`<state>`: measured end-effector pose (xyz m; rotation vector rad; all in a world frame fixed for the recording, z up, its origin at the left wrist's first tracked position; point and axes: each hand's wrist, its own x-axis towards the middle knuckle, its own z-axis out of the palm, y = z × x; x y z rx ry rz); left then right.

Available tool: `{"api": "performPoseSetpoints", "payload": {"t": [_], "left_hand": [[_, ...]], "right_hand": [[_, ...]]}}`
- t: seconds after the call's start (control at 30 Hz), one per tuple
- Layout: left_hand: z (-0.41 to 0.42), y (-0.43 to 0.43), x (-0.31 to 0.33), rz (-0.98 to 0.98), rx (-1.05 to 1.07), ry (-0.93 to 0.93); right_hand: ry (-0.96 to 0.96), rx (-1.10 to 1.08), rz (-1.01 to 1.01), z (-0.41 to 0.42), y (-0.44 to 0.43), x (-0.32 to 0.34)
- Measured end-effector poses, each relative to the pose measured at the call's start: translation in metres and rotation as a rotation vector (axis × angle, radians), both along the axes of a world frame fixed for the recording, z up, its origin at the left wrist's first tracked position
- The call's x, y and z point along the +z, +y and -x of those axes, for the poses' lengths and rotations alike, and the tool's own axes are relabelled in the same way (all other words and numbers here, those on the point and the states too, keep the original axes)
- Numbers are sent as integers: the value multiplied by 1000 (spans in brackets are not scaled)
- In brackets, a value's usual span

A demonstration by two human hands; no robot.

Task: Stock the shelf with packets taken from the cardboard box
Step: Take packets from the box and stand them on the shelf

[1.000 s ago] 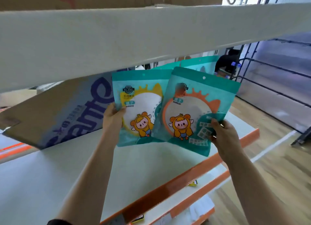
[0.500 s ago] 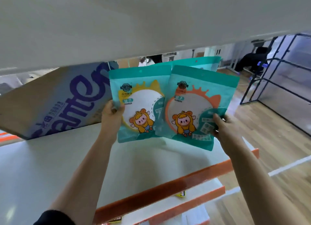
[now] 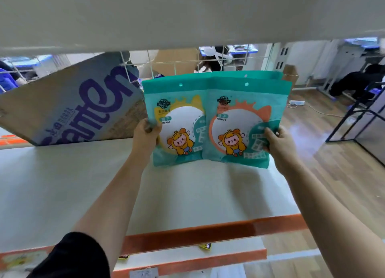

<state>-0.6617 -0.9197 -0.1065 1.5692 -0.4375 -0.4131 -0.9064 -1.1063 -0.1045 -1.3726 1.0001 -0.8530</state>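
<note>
Two teal mirror packets stand upright side by side on the white shelf [image 3: 62, 186]. My left hand [image 3: 145, 136] grips the left edge of the yellow-ring packet [image 3: 177, 119]. My right hand [image 3: 279, 142] grips the right edge of the orange-ring packet [image 3: 241, 121], which overlaps the yellow one. More teal packets [image 3: 268, 76] stand close behind them, only their top edges showing. A cardboard box [image 3: 68, 105] with purple lettering sits tilted on the shelf to the left of the packets.
A white upper shelf board [image 3: 187, 15] hangs low overhead. A wire grid back panel [image 3: 177, 63] closes the shelf's rear. The shelf has an orange front lip [image 3: 208, 234], with lower shelves beneath. Wooden floor [image 3: 333, 152] and a black metal frame [image 3: 358, 115] lie to the right.
Both hands have pushed the two packets deeper onto the shelf and straightened them upright. The orange-ring packet was tilted a second ago and now stands level beside the yellow one.
</note>
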Motion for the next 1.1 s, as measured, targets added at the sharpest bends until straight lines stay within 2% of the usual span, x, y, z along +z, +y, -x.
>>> {"api": "performPoseSetpoints", "payload": {"t": [0.1,0.23,0.37,0.5,0.63,0.87,1.1], "left_hand": [[4,-2,-9,-26,48,-23],[15,-5,-17,-229,174,-176],[20,-11,-14,-283,236,-279],[19,-18,-13,-281,315,-298],[13,-28,-17,-290,317,-314],[2,-35,-15,-385,292,-319],[12,-28,-25,-372,193,-324]], "right_hand": [[60,-40,51,-7,-12,-4],[232,-56,212,-12,-16,-13],[310,-106,292,-18,-12,-21],[346,-151,356,-26,-13,-22],[329,-177,409,-37,-20,-19],[472,-178,451,-46,-33,-18],[468,-96,490,-40,-29,-32]]}}
